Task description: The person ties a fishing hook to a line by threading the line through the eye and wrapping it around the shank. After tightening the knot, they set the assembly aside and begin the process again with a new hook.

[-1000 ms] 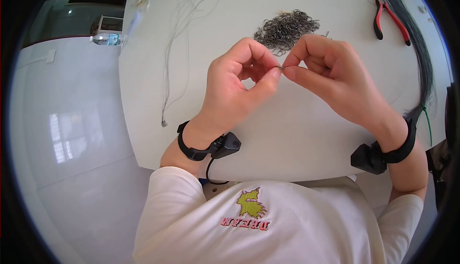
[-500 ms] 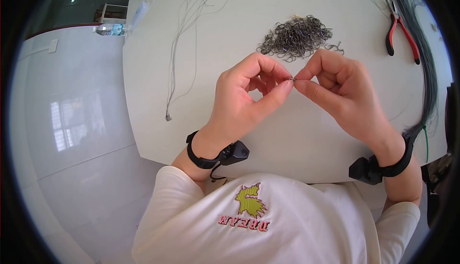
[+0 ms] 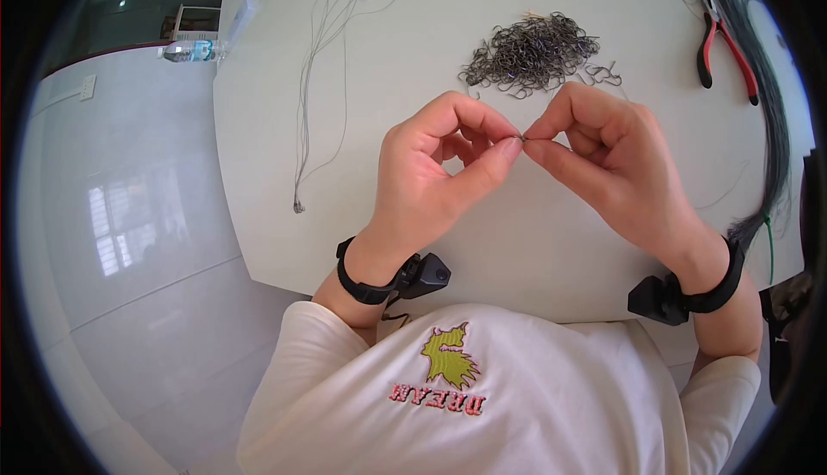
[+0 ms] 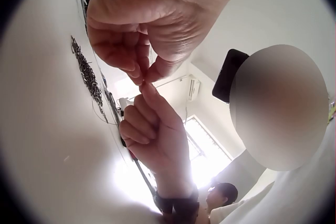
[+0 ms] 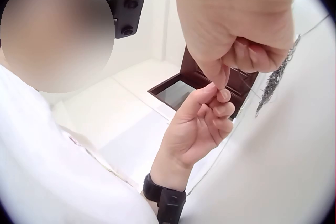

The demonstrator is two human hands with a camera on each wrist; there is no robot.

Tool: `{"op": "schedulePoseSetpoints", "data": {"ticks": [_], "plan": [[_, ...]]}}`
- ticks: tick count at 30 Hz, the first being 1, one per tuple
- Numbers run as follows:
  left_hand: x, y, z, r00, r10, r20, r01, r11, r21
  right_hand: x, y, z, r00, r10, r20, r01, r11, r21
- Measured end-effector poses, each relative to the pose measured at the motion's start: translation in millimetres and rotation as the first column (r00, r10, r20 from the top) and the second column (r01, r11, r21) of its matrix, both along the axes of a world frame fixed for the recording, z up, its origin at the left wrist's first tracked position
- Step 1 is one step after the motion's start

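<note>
In the head view my left hand (image 3: 439, 173) and right hand (image 3: 616, 156) meet fingertip to fingertip over the white table. Between thumb and forefinger each hand pinches a tiny dark metal piece (image 3: 522, 138), mostly hidden by the fingertips. Just beyond them lies a heap of dark wire hooks (image 3: 534, 51), also visible in the left wrist view as a dark heap (image 4: 88, 75). From the right wrist, the left hand (image 5: 194, 129) shows its thumb and forefinger pressed together against the right hand's (image 5: 236, 29) fingertips.
Red-handled pliers (image 3: 726, 51) lie at the right beside a long dark bundle of strands (image 3: 773, 122) with a green tie. Thin looped lines (image 3: 301, 130) stretch along the table's left, ending in a small cluster (image 3: 299, 208). A bottle (image 3: 189, 51) is at the far left.
Both hands shifted slightly toward the right and lower in the head view, along with a shift of the whole view. They still pinch the tiny piece together.
</note>
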State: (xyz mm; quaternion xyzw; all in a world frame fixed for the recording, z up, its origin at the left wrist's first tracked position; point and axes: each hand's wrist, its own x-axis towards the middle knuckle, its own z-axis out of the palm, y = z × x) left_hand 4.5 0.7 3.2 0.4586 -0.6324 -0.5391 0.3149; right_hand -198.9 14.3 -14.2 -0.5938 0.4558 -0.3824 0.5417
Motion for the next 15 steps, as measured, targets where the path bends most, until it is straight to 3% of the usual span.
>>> {"op": "schedulePoseSetpoints", "data": {"ticks": [12,15], "plan": [[2.3,1.6,-7.1,0.999,0.047,-0.008,-0.048,0.993,-0.107,2.9,1.0,0.0,1.000,-0.017,0.006,0.017,0.999,0.039],[3.2,3.5,-2.9,0.999,-0.005,0.053,0.010,0.995,-0.104,3.2,1.1,-0.4,1.000,-0.014,0.010,0.013,0.999,0.052]]}}
